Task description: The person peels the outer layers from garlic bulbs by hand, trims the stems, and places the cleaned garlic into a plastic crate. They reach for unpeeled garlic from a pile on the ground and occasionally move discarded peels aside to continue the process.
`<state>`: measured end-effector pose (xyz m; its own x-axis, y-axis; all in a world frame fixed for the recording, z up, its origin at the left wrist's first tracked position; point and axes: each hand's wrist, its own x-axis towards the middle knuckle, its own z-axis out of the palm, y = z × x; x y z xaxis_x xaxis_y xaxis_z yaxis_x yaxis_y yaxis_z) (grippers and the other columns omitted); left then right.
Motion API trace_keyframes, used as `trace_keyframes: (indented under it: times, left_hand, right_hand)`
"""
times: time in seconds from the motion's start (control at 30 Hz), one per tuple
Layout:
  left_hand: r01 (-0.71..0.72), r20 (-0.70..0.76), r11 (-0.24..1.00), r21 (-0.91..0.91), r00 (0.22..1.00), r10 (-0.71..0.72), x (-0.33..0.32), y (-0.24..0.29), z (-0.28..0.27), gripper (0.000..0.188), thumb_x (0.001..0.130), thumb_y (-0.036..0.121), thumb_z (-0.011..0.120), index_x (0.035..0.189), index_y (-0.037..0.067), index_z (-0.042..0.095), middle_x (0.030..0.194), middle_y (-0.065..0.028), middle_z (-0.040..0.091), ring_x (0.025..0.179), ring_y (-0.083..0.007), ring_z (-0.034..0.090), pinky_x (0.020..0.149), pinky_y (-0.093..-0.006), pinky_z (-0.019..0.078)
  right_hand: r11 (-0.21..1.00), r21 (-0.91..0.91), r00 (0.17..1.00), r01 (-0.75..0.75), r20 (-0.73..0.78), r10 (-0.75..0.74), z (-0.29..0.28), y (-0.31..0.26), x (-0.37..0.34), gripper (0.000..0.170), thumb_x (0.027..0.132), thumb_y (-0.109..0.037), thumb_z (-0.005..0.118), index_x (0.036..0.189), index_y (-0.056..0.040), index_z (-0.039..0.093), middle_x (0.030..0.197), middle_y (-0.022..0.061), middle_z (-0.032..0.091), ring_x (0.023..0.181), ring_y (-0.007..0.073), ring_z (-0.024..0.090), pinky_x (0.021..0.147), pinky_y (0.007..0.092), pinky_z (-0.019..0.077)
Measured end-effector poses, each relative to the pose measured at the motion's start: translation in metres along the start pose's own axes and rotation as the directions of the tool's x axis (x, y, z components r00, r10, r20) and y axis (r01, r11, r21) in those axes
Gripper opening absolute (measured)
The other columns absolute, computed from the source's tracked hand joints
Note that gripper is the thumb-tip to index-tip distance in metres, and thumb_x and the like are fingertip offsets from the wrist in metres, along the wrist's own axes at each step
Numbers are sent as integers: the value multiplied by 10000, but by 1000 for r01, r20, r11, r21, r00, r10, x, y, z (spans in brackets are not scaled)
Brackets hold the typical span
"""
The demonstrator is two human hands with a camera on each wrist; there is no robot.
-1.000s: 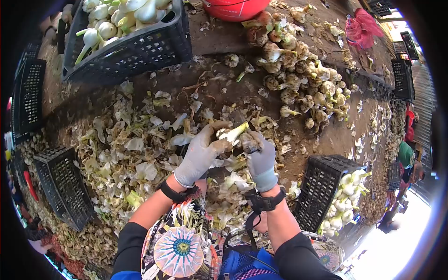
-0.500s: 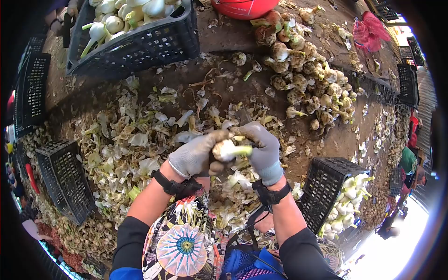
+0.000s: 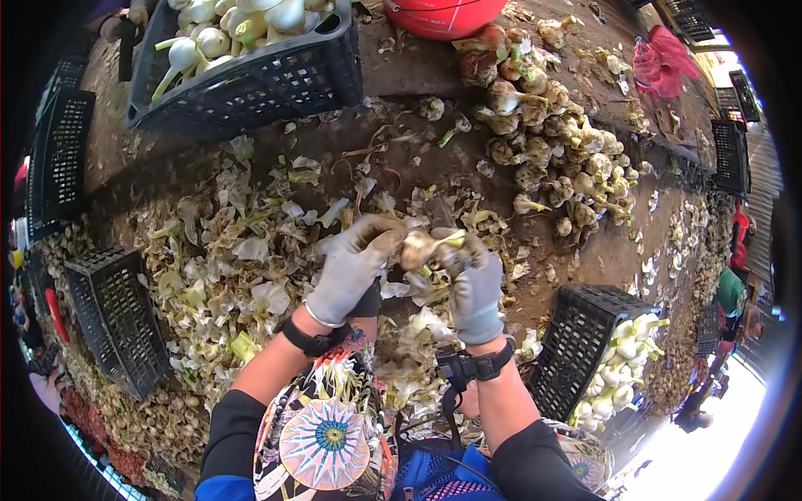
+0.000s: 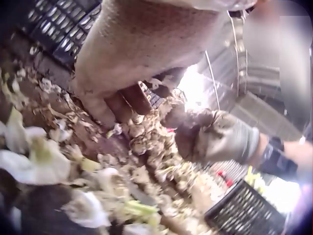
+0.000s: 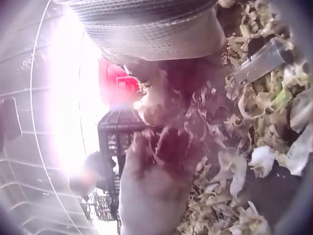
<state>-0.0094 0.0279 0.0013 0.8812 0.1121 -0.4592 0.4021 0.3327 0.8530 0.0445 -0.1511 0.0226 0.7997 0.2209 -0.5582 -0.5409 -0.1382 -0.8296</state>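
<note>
Black slotted plastic crate [image 3: 117,321]: on the ground at the left; it sits just beside the peels.
Dry white and tan garlic peels [image 3: 225,259]: a big messy spread on the brown dirt ground [image 3: 401,179]; some pieces look greenish.
Big dark blue-grey plastic crate [image 3: 251,96]: at the top, past the peels; it is heaped with clean white bulbs with green stems [image 3: 238,25].
Left hand in a grey dirty glove [image 3: 351,267]: thumb and fingers are bent, with the tips right beside the garlic; I cannot tell if they pinch it or a bit of peel.
Round tan garlic bulb with a short green stem [image 3: 418,249]: up in the air between the two hands, above the peels; its stem points to the right.
Round red plastic tub [image 3: 447,17]: at the top edge; only part of it shows.
Right hand in a grey dirty glove [image 3: 476,288]: it grasps the garlic by the stem end.
Pile of brown, dirty garlic bulbs [image 3: 560,159]: on the ground, past the right hand.
Black plastic crate with small holes [image 3: 572,351]: near the right arm; white bulbs [image 3: 618,367] show at its right side.
Pinkish-red mesh bag [image 3: 664,63]: crumpled on the ground, top right.
</note>
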Motion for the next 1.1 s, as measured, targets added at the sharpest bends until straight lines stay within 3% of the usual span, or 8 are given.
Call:
trace_keyframes:
  times: [0.07, 0.27, 0.37, 0.57, 0.77, 0.9, 1.07, 1.1]
  left_hand:
    - [-58, 61, 970, 235, 997, 45, -5, -1, -17, 266, 950, 224, 628, 1025, -30, 650, 1038, -44, 659, 898, -90, 583, 813, -269, 486]
    - [-51, 163, 988, 144, 986, 27, -5, 6, -4, 606, 901, 356, 718, 1318, -27, 503, 1231, -74, 595, 1055, -143, 583, 930, -303, 479]
    - [-104, 178, 995, -8, 978, 104, 2, 9, 5, 672, 885, 336, 733, 1386, -11, 449, 1284, -88, 563, 1129, -155, 557, 972, -310, 461]
    - [-106, 120, 948, 300, 990, 73, -1, 21, 6, 632, 881, 260, 732, 1386, 0, 457, 1312, -93, 547, 1129, -161, 552, 976, -306, 458]
    - [51, 79, 997, -65, 996, -46, 5, 10, -1, 652, 909, 362, 675, 1396, -8, 448, 1226, -96, 611, 1108, -150, 578, 950, -288, 469]
    - [13, 87, 996, -94, 996, -4, 7, 9, -3, 602, 958, 373, 618, 1396, -4, 451, 1234, -95, 610, 1099, -146, 571, 941, -293, 470]
    - [-8, 51, 996, 90, 999, 3, 12, -6, -8, 494, 1013, 393, 516, 1350, 33, 493, 1133, -85, 639, 983, -142, 591, 814, -282, 492]
    - [176, 76, 955, -240, 984, -163, 11, -1, -11, 439, 1023, 388, 466, 1274, 33, 530, 1057, -85, 639, 884, -143, 594, 758, -278, 492]
  right_hand:
    - [980, 199, 995, 19, -98, 0, -11, 11, 8, 240, 914, -88, 675, 1139, -6, 661, 1089, 47, 677, 884, 109, 637, 735, 238, 520]
    - [918, -266, 948, 295, 204, -245, -21, -1, 12, 386, 946, -216, 665, 1254, 6, 594, 1019, 74, 676, 893, 171, 663, 857, 315, 540]
    - [791, 608, 996, -71, 84, 25, 4, -8, 3, 374, 952, -327, 662, 1115, 8, 687, 945, 50, 686, 888, 106, 627, 786, 271, 500]
    - [988, 96, 985, -122, -112, 132, 11, 10, 13, 328, 911, -210, 662, 1154, 7, 627, 923, 45, 611, 814, 131, 620, 612, 284, 579]
    - [975, -219, 1000, 29, 5, -28, 9, 0, 6, 289, 927, -168, 623, 1129, 38, 624, 907, 38, 622, 704, 89, 574, 589, 241, 526]
    - [987, -59, 989, 147, 9, -147, 13, 6, 9, 312, 920, -107, 584, 1197, 37, 585, 930, 28, 644, 736, 82, 608, 612, 207, 523]
    - [953, 240, 981, -186, 102, 165, 21, -10, 17, 407, 799, 39, 457, 1182, 57, 591, 963, 19, 662, 884, 72, 634, 672, 192, 525]
    - [952, 241, 980, -189, 104, 168, 22, -9, 17, 407, 799, 39, 457, 1182, 57, 591, 963, 19, 662, 884, 72, 634, 672, 192, 525]
